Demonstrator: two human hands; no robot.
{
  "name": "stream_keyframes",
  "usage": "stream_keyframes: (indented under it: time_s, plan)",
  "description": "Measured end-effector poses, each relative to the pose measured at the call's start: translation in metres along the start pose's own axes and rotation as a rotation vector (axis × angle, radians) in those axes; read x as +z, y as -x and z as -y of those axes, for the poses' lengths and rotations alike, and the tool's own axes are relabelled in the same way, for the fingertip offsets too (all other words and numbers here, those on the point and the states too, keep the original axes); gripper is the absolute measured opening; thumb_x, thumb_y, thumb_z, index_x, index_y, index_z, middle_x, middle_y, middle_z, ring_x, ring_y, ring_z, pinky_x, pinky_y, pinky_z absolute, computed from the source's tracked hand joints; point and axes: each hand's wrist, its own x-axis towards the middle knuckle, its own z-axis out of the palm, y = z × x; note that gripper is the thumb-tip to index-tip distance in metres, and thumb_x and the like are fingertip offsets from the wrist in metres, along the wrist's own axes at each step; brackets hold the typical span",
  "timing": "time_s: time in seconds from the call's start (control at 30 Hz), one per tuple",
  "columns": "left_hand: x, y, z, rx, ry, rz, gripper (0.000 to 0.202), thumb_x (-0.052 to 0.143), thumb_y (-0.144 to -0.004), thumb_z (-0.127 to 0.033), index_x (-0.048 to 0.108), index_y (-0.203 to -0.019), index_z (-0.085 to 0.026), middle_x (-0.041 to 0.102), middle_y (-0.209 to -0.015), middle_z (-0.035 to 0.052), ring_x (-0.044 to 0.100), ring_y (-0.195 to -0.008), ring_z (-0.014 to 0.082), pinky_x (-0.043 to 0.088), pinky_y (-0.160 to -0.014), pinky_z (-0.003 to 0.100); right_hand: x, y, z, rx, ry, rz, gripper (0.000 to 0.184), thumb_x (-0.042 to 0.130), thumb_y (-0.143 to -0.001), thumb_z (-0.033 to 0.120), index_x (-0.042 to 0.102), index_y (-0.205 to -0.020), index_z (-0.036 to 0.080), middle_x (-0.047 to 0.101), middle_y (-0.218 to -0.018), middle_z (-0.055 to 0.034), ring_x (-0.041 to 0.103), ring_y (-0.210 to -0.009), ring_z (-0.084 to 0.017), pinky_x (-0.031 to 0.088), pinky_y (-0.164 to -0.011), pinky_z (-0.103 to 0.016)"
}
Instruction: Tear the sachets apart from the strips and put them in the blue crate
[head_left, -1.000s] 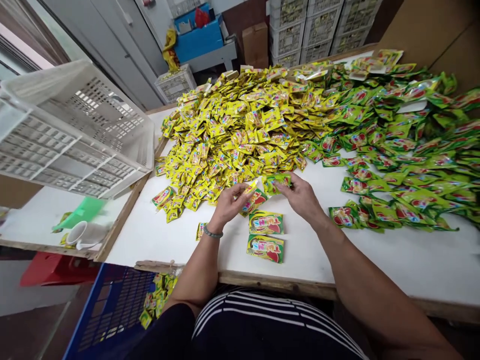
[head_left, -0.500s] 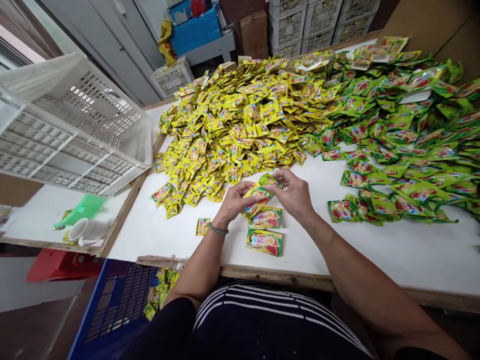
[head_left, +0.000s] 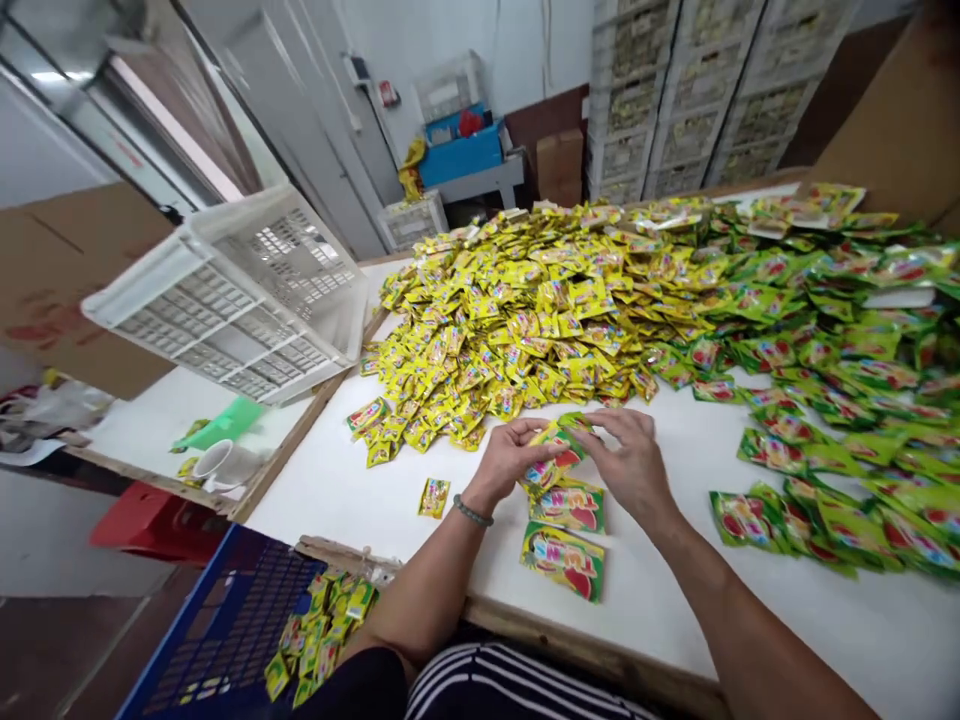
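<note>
My left hand, with a beaded bracelet at its wrist, pinches a yellow-and-green printed packet above the white table. At the packet's upper end, my right hand has its fingers closed on a small green sachet; its fingers partly hide where the two meet. Just below the hands lie two flat printed packets, an upper one partly covered by the held packet and a lower one. A single small yellow sachet rests left of my left wrist.
Beyond my hands spreads a large heap of yellow sachets, with green sachets to the right. At left, a tilted white crate stands near a white mug. A blue crate with packets sits below the table edge.
The camera view has tilted up and shifted, so everything appears lower and more to the right. Both hands remain together at the same packet and green sachet.
</note>
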Motion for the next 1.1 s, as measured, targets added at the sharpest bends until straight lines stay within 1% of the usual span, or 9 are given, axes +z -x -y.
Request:
stream_keyframes:
  time_s: [0.1, 0.27, 0.37, 0.47, 0.57, 0.67, 0.8, 0.9, 1.1]
  plan:
    - [-0.002, 0.003, -0.002, 0.003, -0.018, 0.051, 0.05, 0.093, -0.047, -0.028, 0.071, -0.089, -0.013, 0.074, -0.079, 0.0028, 0.067, -0.067, 0.0139, 0.051, -0.069, 0.026, 0.0, -0.001, -0.007, 0.018, -0.018, -0.052, 0.05, 0.06, -0.075, 0.073, 0.072, -0.071, 0.024, 0.069, -0.088, -0.0091, 0.052, -0.101, -0.03, 0.038, -0.094, -0.048]
    - [-0.002, 0.004, 0.005, 0.006, -0.007, 0.019, 0.05, 0.093, -0.045, -0.029, 0.072, -0.088, -0.013, 0.074, -0.08, 0.0032, 0.066, -0.066, 0.0141, 0.051, -0.07, 0.027, 0.003, 0.004, -0.009, 0.209, -0.118, 0.138, 0.051, 0.062, -0.066, 0.077, 0.072, -0.061, 0.027, 0.07, -0.099, -0.0094, 0.046, -0.111, -0.033, 0.034, -0.099, -0.051]
    - [0.001, 0.004, 0.01, 0.028, 0.035, 0.007, 0.052, 0.094, -0.044, -0.03, 0.071, -0.087, -0.013, 0.073, -0.078, 0.0036, 0.066, -0.065, 0.0142, 0.051, -0.069, 0.027, 0.002, 0.007, -0.006, 0.337, -0.226, 0.292, 0.047, 0.059, -0.072, 0.072, 0.077, -0.075, 0.029, 0.066, -0.118, -0.0071, 0.04, -0.124, -0.033, 0.031, -0.107, -0.052]
    - [0.004, 0.003, 0.013, 0.08, 0.039, -0.009, 0.054, 0.093, -0.047, -0.032, 0.068, -0.092, -0.014, 0.069, -0.067, -0.0001, 0.061, -0.058, 0.0113, 0.048, -0.063, 0.024, 0.001, 0.007, -0.004, 0.368, -0.305, 0.344, 0.047, 0.057, -0.077, 0.068, 0.077, -0.091, 0.028, 0.063, -0.126, -0.0076, 0.039, -0.13, -0.031, 0.029, -0.112, -0.05]
    - [0.006, 0.001, 0.012, 0.185, 0.075, -0.093, 0.059, 0.09, -0.055, -0.036, 0.062, -0.103, -0.016, 0.061, -0.059, -0.0052, 0.056, -0.051, 0.009, 0.044, -0.057, 0.022, 0.003, 0.007, -0.001, 0.355, -0.373, 0.265, 0.047, 0.065, -0.075, 0.062, 0.072, -0.104, 0.025, 0.063, -0.123, -0.0097, 0.051, -0.12, -0.029, 0.041, -0.104, -0.048]
    - [0.006, 0.0, 0.009, 0.296, 0.149, -0.167, 0.059, 0.086, -0.063, -0.041, 0.056, -0.109, -0.02, 0.065, -0.07, -0.0033, 0.06, -0.06, 0.0105, 0.048, -0.062, 0.023, 0.007, 0.009, 0.002, 0.375, -0.486, 0.213, 0.05, 0.073, -0.071, 0.057, 0.067, -0.108, 0.024, 0.068, -0.109, -0.0088, 0.063, -0.097, -0.025, 0.052, -0.088, -0.042]
    - [0.007, 0.005, 0.005, 0.286, 0.105, -0.051, 0.06, 0.081, -0.069, -0.041, 0.051, -0.117, -0.022, 0.068, -0.085, 0.0003, 0.062, -0.063, 0.0114, 0.051, -0.064, 0.025, 0.011, 0.01, 0.005, 0.389, -0.518, 0.261, 0.04, 0.077, -0.069, 0.053, 0.068, -0.093, 0.022, 0.07, -0.093, -0.0066, 0.066, -0.086, -0.023, 0.055, -0.081, -0.038]
    - [0.007, 0.008, 0.004, 0.245, 0.08, -0.015, 0.065, 0.081, -0.069, -0.042, 0.046, -0.12, -0.023, 0.067, -0.086, 0.001, 0.062, -0.057, 0.0132, 0.052, -0.059, 0.028, 0.011, 0.01, 0.005, 0.393, -0.571, 0.136, 0.047, 0.081, -0.064, 0.051, 0.065, -0.098, 0.023, 0.071, -0.092, -0.006, 0.067, -0.086, -0.022, 0.057, -0.08, -0.038]
    - [0.009, 0.008, 0.006, 0.252, 0.108, -0.023, 0.066, 0.082, -0.068, -0.044, 0.045, -0.12, -0.026, 0.067, -0.092, 0.0021, 0.062, -0.059, 0.0135, 0.055, -0.058, 0.03, 0.011, 0.011, 0.006, 0.371, -0.561, 0.124, 0.05, 0.079, -0.067, 0.053, 0.067, -0.107, 0.024, 0.071, -0.098, -0.0076, 0.067, -0.089, -0.023, 0.057, -0.081, -0.04]
